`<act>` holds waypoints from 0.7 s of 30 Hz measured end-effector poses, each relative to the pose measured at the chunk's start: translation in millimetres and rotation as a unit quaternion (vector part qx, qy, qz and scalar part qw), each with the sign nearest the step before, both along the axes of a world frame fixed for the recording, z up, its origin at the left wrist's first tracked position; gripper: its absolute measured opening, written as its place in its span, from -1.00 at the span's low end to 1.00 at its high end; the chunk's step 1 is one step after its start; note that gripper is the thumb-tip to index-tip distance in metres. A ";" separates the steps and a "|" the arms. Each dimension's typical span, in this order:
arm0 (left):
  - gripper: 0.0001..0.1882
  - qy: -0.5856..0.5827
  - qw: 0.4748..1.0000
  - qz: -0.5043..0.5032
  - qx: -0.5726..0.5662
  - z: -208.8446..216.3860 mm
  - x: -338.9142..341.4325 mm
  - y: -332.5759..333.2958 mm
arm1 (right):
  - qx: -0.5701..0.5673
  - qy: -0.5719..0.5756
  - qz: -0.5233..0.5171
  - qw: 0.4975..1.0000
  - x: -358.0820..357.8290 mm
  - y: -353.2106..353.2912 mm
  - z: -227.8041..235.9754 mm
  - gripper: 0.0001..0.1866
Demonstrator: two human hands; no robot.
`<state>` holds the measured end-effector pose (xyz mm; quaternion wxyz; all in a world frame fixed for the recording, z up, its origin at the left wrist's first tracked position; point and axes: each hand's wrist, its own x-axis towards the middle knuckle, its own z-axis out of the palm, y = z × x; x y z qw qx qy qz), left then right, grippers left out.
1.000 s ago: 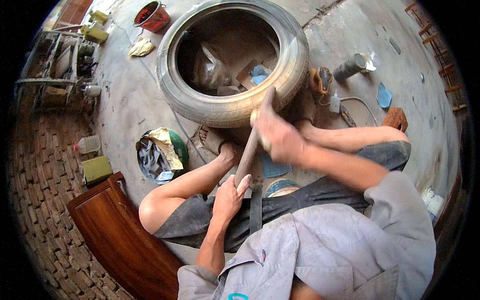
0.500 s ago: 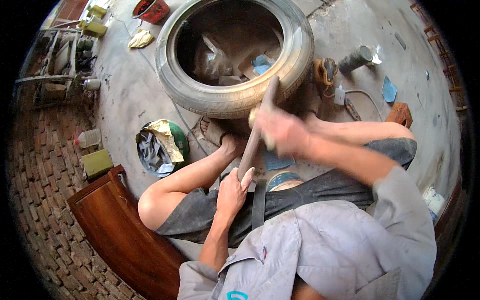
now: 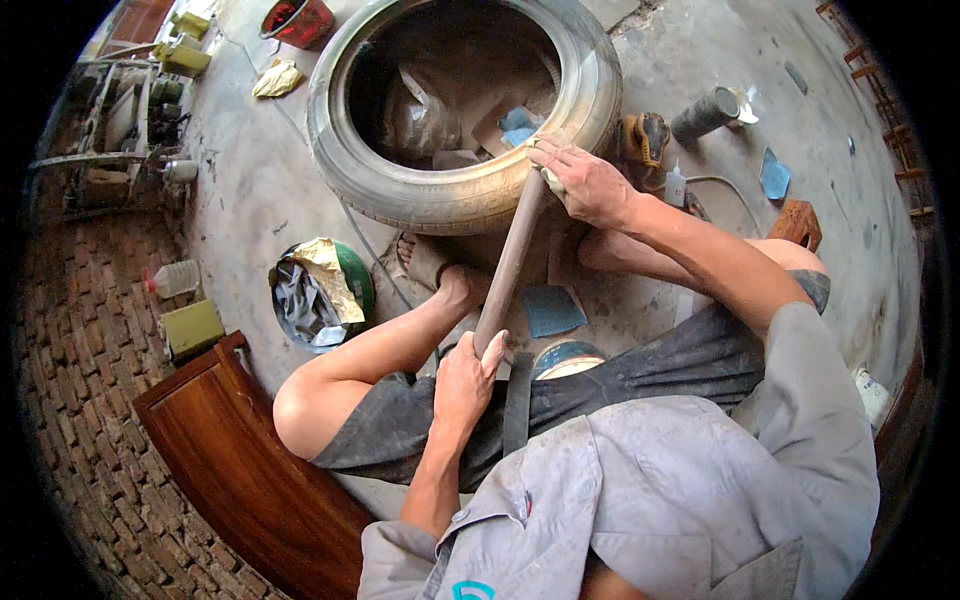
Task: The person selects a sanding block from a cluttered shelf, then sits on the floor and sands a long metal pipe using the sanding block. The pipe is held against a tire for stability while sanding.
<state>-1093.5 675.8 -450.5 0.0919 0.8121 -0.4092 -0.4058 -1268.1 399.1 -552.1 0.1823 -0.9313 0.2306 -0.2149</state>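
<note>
Surroundings: grey concrete floor (image 3: 240, 200), brickwork (image 3: 90, 350) at far left.
Upper left: red bucket (image 3: 304, 26), crumpled yellow paper (image 3: 277, 78) just below it. Left: green tub (image 3: 359, 285) holding dark cloth (image 3: 298, 292) and a yellow sheet (image 3: 328, 272); clear red-capped bottle (image 3: 177, 278) near an olive tin (image 3: 194, 330); brown wooden panel (image 3: 250, 450) below the tin. Right: orange-and-black power tool (image 3: 648, 138) beside a dark grey cylinder (image 3: 703, 115); reddish-brown wooden block (image 3: 797, 223) lower down.

Floor (image 3: 240, 215): grey concrete, stained. Directly on it:
- 1 tyre (image 3: 430, 195), laid flat
- 1 red bucket (image 3: 308, 28)
- 1 crumpled yellowish paper (image 3: 277, 78)
- 1 green tub (image 3: 357, 280)
- 1 thin cord (image 3: 378, 258), left of tyre
- 1 blue sheet (image 3: 553, 311)
- 1 smaller blue piece (image 3: 774, 175), far right
- 1 yellow-and-black power tool (image 3: 645, 140), beside tyre
- 1 dark cylinder (image 3: 705, 115)
- 1 wooden block (image 3: 797, 223)
</note>
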 end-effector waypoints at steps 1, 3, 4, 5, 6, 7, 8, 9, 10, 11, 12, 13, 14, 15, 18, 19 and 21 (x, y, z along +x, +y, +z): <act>-0.41 0.002 1.000 -0.002 -0.004 1.3 0.6 -1.7 | -0.001 0.000 -0.005 1.000 2.4 -3.3 -3.9 -0.43; -0.41 0.005 1.000 0.003 -0.005 0.4 1.6 -0.3 | -0.008 -0.006 -0.010 1.000 8.9 1.6 -0.6 -0.44; -0.42 0.010 1.000 0.002 -0.006 -1.5 2.7 1.2 | -0.012 -0.014 -0.013 1.000 10.6 20.1 4.9 -0.44; -0.42 0.015 1.000 -0.002 -0.005 -4.4 4.2 2.7 | -0.016 -0.022 -0.019 0.999 12.1 44.9 12.1 -0.44; -0.43 0.020 1.000 -0.007 -0.005 -7.9 5.8 3.1 | 0.004 -0.046 0.013 0.999 16.9 77.3 15.9 -0.45; -0.43 0.008 1.000 -0.009 -0.015 -12.6 6.1 8.9 | 0.025 -0.070 0.047 0.996 20.8 112.8 20.3 -0.46; -0.44 -0.001 0.999 -0.015 -0.029 -19.4 4.6 14.9 | 0.032 -0.065 0.085 0.994 18.0 141.5 29.9 -0.47; -0.45 -0.011 0.999 -0.022 -0.040 -20.5 3.5 16.8 | 0.041 -0.062 0.121 0.990 16.0 158.2 36.4 -0.48; -0.46 -0.022 0.999 -0.017 -0.046 -20.5 2.4 15.7 | 0.019 -0.074 0.146 0.986 14.9 141.7 31.3 -0.48; -0.47 -0.032 0.998 -0.017 -0.048 -16.2 -0.2 13.0 | 0.019 -0.065 0.104 0.992 15.1 118.0 29.0 -0.49; -0.48 -0.039 0.998 -0.018 -0.054 -13.2 -3.4 9.8 | -0.057 -0.018 0.075 0.995 8.8 81.3 14.9 -0.53; -0.48 -0.054 0.997 -0.025 -0.050 -13.8 -6.2 9.5 | -0.072 0.020 0.025 0.997 5.5 42.4 18.1 -0.54; -0.49 -0.072 0.996 -0.028 -0.048 -12.3 -8.2 7.4 | 0.004 -0.004 -0.027 1.000 7.4 17.1 15.9 -0.53; -0.49 -0.089 0.994 -0.031 -0.047 -10.9 -10.2 5.6 | 0.027 -0.014 -0.041 0.999 12.0 9.5 12.1 -0.52; -0.53 -0.102 0.994 -0.015 -0.043 -8.1 -14.1 7.4 | 0.001 -0.008 0.045 0.999 13.3 72.9 19.5 -0.46; -0.53 -0.106 0.993 -0.012 -0.047 -9.4 -14.6 7.2 | -0.002 -0.078 0.066 0.995 18.0 105.1 18.3 -0.48; -0.51 -0.106 0.993 -0.024 -0.039 -10.1 -16.1 13.8 | 0.011 -0.045 0.133 0.990 10.1 131.4 32.5 -0.47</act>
